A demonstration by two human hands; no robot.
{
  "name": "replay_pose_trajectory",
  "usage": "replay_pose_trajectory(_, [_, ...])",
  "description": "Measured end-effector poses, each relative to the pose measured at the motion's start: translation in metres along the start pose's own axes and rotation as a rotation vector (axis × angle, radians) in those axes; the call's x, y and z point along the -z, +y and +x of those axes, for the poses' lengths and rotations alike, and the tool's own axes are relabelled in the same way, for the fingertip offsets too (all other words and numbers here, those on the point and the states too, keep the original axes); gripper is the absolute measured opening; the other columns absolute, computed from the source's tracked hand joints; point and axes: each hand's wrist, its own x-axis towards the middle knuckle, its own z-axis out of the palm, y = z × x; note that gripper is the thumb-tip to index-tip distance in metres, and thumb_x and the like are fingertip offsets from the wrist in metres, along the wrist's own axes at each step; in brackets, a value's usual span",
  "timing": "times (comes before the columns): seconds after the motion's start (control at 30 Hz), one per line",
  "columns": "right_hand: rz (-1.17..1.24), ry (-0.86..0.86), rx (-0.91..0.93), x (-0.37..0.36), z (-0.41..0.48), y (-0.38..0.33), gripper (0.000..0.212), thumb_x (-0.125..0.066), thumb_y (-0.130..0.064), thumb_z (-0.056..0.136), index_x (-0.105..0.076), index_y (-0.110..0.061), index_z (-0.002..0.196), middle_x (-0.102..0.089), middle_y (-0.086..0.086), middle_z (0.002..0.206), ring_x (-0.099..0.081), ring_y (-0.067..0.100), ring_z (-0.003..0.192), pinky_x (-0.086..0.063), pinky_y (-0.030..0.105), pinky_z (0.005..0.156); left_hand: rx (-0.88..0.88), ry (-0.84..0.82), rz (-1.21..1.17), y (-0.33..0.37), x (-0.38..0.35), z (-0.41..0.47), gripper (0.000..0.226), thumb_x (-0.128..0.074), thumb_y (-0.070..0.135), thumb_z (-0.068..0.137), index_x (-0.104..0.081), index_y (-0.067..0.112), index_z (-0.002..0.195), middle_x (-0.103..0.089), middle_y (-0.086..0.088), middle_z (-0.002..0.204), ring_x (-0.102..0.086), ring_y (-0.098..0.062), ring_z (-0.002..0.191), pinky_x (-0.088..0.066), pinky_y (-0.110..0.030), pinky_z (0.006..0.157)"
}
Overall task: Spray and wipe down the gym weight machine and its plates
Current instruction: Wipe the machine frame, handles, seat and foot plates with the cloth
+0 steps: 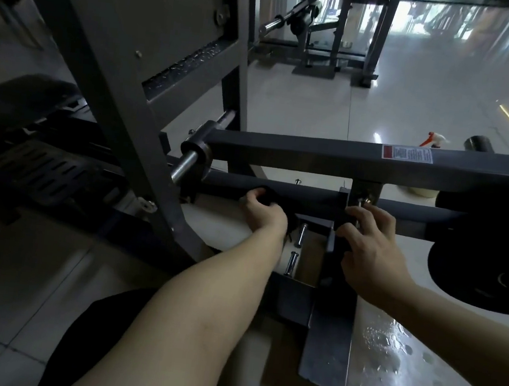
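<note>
The dark cloth point(268, 194) is bunched on the machine's lower bar point(310, 196), gripped by the left hand point(263, 217); the right hand point(370, 247) clasps the same bar nearby — a brace. Best wrap the cloth round and sweep full length — underside too. The spray bottle point(433, 140) stands toward the far right of the floor point(321, 99).

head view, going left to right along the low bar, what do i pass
chrome pin → left hand gripping the black cloth → right hand gripping the bracket → black weight plate
</note>
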Motion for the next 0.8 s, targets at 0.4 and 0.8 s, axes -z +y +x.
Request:
replay_pose_trajectory(0.4, [0.013,-0.018,0.074,0.000,0.000,0.011,0.035,-0.063,-0.011,0.074,-0.066,-0.012,0.109,-0.048,0.017,0.146,-0.030,0.051,0.138,-0.046,0.063,0.101,-0.210,0.133,0.253,0.007,0.039,0.061,0.036,-0.056,-0.011,0.088,-0.064,0.013,0.113,-0.040,-0.005,0.146,-0.050,-0.024,0.128,-0.036,-0.020,0.102])
replay_pose_trajectory(0.8, [0.004,-0.028,0.057,0.003,-0.002,0.010,0.034,-0.062,-0.011,0.074,-0.068,-0.012,0.108,-0.049,0.017,0.146,-0.028,0.048,0.138,-0.046,0.059,0.102,-0.517,-0.219,0.351,-0.021,-0.015,-0.030,0.032,-0.066,-0.007,0.086,-0.062,0.012,0.112,-0.042,-0.008,0.134,-0.053,-0.024,0.121,-0.042,-0.022,0.103])
